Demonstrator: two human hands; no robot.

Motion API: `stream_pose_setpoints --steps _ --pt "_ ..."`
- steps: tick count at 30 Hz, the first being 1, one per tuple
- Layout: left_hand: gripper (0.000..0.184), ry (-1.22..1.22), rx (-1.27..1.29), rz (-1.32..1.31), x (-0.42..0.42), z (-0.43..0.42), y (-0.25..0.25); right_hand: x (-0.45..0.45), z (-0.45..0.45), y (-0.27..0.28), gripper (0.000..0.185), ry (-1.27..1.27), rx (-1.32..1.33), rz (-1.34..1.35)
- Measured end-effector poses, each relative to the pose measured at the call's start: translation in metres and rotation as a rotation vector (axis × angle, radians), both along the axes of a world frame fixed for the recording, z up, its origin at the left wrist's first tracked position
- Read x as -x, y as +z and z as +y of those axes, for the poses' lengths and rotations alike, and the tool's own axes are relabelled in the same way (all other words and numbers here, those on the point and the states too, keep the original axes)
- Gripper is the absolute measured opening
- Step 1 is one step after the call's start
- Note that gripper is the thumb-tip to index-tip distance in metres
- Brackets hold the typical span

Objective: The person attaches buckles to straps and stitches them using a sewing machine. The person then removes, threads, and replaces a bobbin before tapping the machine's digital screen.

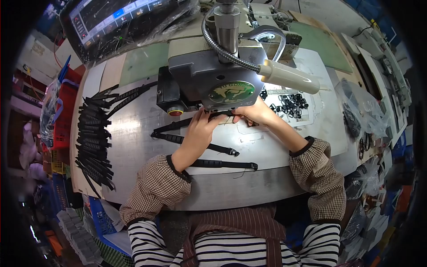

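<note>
Under the head of an industrial sewing machine (213,73), both hands are closed on a black webbing strap (174,124). My left hand (198,133) presses the strap from the left, its fingertips beside the machine's lower edge. On the other side, my right hand (257,112) pinches the strap's end, and the machine head partly covers its fingers. The strap runs left from my hands and folds back on the metal table (133,151). Another black strap (224,164) lies nearer to me. The needle area is hidden.
A row of black straps (93,138) lies at the left. Black plastic buckles (291,105) are heaped at the right. A lamp (289,76) lights them. A red button (175,112) sits on the machine's left side, and a screen (106,22) stands behind.
</note>
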State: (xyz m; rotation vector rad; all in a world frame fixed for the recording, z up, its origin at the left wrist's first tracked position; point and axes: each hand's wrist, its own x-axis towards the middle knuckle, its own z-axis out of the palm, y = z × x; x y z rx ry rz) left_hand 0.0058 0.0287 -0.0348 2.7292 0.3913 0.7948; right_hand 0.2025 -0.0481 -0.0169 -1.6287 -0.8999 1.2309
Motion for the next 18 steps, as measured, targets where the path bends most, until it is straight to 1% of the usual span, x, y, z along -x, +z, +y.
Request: stream_pose_setpoints --steps 4,7,10,13,14,16,18 --pt "0.038 -0.018 -0.049 0.093 -0.001 -0.001 0.006 0.003 0.001 0.0 0.015 -0.029 0.013 -0.099" --pt "0.038 -0.076 -0.168 0.158 -0.002 0.003 0.01 0.014 -0.006 0.027 0.015 -0.027 0.116 -0.38" --pt "0.038 -0.112 -0.25 0.171 -0.003 0.005 0.01 0.017 -0.012 0.01 0.016 -0.023 -0.057 -0.891" --pt "0.038 -0.153 -0.171 0.155 -0.002 0.007 0.011 0.02 -0.023 -0.001 0.018 -0.139 -0.274 -0.899" --pt "0.038 -0.167 -0.183 0.151 0.0 0.007 0.01 0.022 -0.026 -0.006 0.018 -0.159 -0.329 -0.919" --pt "0.039 -0.2 -0.208 0.145 0.004 0.009 0.01 0.025 -0.027 -0.009 0.016 -0.174 -0.352 -0.921" --pt "0.041 -0.188 -0.309 0.187 0.003 0.007 0.007 0.028 -0.026 -0.013 0.013 -0.204 -0.414 -0.957"
